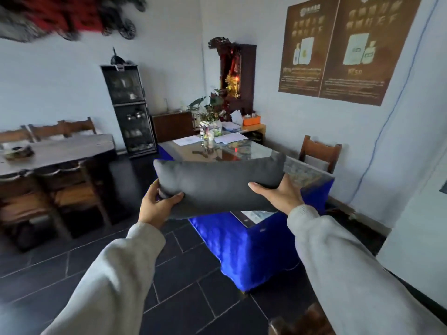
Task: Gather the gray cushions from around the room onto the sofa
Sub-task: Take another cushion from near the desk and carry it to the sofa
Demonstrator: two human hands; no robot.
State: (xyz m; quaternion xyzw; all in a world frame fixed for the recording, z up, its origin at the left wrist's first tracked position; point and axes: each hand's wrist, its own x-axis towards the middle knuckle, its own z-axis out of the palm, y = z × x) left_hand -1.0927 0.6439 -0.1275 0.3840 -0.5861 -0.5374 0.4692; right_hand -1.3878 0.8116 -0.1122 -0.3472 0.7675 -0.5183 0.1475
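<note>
Gray cushion (219, 182), a plump oblong of matte woven fabric with soft, slightly pointed corners, is up in the air between your two hands. It hangs in front of the near end of the blue-draped bench (254, 250) and rests on no furniture. It lies roughly level, long side across the view, and its lower edge sags a little.

From the left, a long bench (60, 151) with a pale, worn wooden top carries a small round dish (18, 152). Slatted wooden chairs (70, 189) are tucked along its near side. Next to it, against the wall, stands a tall black cabinet (131, 114) with glass doors and dim crockery behind them.

Your left hand (157, 206) has a closed grip on the cushion's left end, thumb pressed into the facing side and fingers curled round the end. Behind the cushion, the blue-draped bench wears a shiny satin cloth under a reflective glass top. Papers lie on it, and a leafy plant (212, 105) and an orange tissue box (251, 120) sit beyond its far end.

Your right hand (278, 197) grips the right end the same way, thumb laid across the front, fingers hidden behind. Your sleeves (116, 274) are light gray knit.

Farther right, a brown wooden chair (319, 151) stands by the wall below two brown posters (350, 49). Dark rectangular tiles (181, 274) cover the floor.
</note>
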